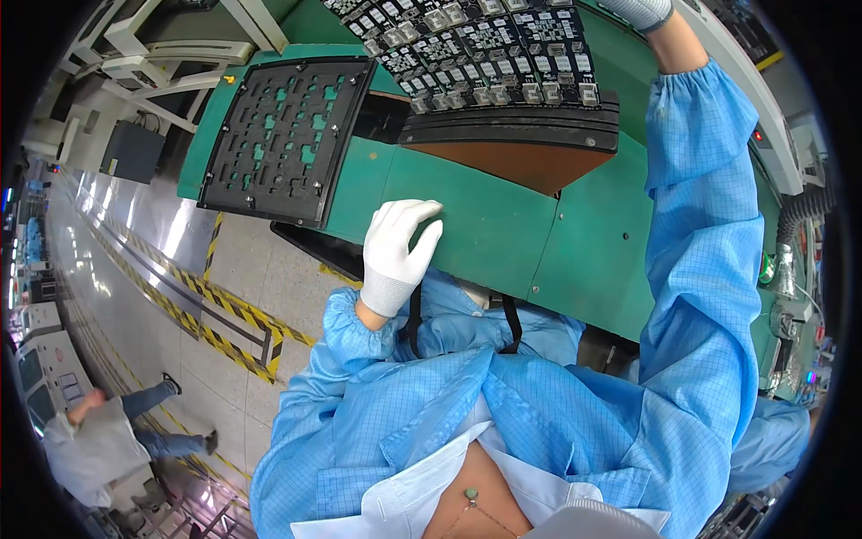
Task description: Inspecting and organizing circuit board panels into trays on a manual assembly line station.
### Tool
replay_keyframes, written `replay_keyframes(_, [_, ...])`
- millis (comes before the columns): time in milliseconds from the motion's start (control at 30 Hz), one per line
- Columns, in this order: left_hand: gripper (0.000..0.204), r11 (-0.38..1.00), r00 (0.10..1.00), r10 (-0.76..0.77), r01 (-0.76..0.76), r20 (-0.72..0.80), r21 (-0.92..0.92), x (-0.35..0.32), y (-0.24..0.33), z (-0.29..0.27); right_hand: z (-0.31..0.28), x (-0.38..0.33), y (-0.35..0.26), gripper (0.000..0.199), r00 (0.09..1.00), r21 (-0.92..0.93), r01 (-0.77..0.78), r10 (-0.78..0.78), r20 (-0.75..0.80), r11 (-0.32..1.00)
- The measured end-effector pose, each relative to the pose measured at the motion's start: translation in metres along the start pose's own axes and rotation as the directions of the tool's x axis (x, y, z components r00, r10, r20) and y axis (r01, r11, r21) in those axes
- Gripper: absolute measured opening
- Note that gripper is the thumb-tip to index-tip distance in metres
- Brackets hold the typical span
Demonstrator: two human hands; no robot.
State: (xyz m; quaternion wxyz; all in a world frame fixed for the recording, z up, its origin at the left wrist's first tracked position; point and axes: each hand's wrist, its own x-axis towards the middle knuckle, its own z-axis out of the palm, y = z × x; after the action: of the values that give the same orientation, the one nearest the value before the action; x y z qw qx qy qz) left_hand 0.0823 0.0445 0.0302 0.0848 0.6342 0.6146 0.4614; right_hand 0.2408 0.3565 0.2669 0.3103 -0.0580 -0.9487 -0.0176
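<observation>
Fixture tray (289,144), black with many cut-outs, lies on the left of the green counter (458,211). The white-gloved left hand (395,247), empty, curves its fingers near the front edge, thumb apart. Farther right, a populated circuit-board panel (485,56) shows above a black grooved block (512,128). The gloved right hand (639,13) is cut off by the picture's top; I cannot tell its grip.

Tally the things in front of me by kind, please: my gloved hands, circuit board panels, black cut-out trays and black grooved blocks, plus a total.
White-gloved hands, left hand and right hand: 2
Circuit board panel, partly out of the picture: 1
Black cut-out tray: 1
Black grooved block: 1
Total: 5
</observation>
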Motion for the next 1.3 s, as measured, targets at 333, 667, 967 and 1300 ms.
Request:
replay_keyframes(333, [0.02, 0.999, 1.0, 0.013, -0.013, 0.002, 0.041, 0.006, -0.001, 0.007, 0.012, -0.009, 0.02, 0.041, 0.978, 0.518, 0.196, -0.126, -0.167, 0.833])
replay_keyframes(667, [0.019, 0.994, 0.999, 0.028, -0.024, -0.036, 0.108, 0.002, 0.004, 0.006, -0.01, -0.008, -0.007, 0.046, 0.954, -0.598, 0.283, -0.284, 0.095, 0.75])
replay_keyframes(967, [0.019, 0.994, 0.998, 0.036, -0.032, -0.044, 0.106, 0.003, 0.001, 0.008, -0.012, -0.004, -0.026, 0.049, 0.935, -0.595, 0.329, -0.342, 0.096, 0.733])
replay_keyframes(1300, [0.017, 0.995, 0.999, 0.021, -0.017, -0.041, 0.1, 0.004, 0.004, 0.008, 0.014, -0.011, 0.011, 0.048, 0.979, 0.423, 0.204, -0.171, -0.113, 0.883])
